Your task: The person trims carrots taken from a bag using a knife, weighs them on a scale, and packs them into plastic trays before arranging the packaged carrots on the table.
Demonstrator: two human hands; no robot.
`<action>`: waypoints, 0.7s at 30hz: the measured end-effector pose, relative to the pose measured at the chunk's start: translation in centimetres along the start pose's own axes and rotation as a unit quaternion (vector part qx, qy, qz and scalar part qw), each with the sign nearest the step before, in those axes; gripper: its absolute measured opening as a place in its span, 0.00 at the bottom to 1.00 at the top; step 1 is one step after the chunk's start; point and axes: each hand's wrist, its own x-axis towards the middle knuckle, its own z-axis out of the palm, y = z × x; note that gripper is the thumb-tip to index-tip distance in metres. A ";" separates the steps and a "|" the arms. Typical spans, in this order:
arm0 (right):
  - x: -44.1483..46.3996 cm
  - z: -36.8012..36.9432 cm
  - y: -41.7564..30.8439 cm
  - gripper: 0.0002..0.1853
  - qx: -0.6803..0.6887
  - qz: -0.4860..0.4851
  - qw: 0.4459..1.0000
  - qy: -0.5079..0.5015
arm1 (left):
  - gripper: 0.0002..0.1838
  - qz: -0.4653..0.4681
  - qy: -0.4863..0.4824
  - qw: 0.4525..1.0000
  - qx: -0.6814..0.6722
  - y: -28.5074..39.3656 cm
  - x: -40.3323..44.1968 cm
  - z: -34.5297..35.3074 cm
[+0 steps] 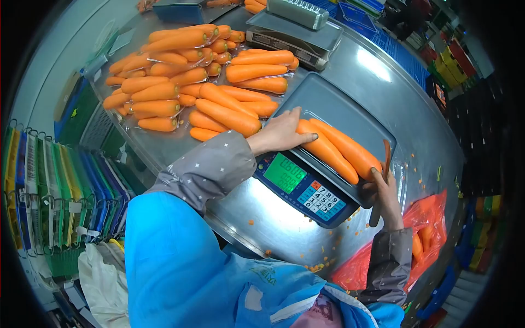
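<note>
Two large carrots [333,145] lie side by side on the grey pan of a digital scale [322,90]. My left hand [280,132] grips their upper-left ends, its thumb across the nearer carrot. At the other end, my right hand [387,199] is closed around a slim knife-like tool [374,216], its dark handle pointing down and a brownish strip sticking up past the fingers. A fingertip of that hand meets the carrot end. The scale's green display [285,172] is lit and seems to read 0.606; a keypad [322,198] sits beside it.
Many carrots [158,98], several in clear bags, are piled on the metal table [240,210] to the left. A second scale [292,41] stands behind. A red plastic bag [426,218] with carrots lies at right. Hanging coloured bags [65,191] line the left side.
</note>
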 end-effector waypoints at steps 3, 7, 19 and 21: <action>0.0 -0.3 0.0 0.22 -0.013 0.005 1.000 0.002 | 0.45 -0.164 -0.115 0.950 -0.241 0.1 0.6 -0.7; 0.4 0.2 -0.7 0.23 -0.046 -0.029 0.999 0.004 | 0.48 -0.208 -0.115 0.904 -0.356 -0.5 0.7 -1.9; 12.5 12.4 -13.4 0.26 -0.108 -0.179 0.966 -0.151 | 0.34 -0.237 0.146 0.870 -0.407 -10.7 -2.7 -13.3; 14.8 15.5 -14.4 0.26 -0.104 -0.182 0.963 -0.167 | 0.33 -0.235 0.166 0.863 -0.416 -13.2 -3.5 -13.9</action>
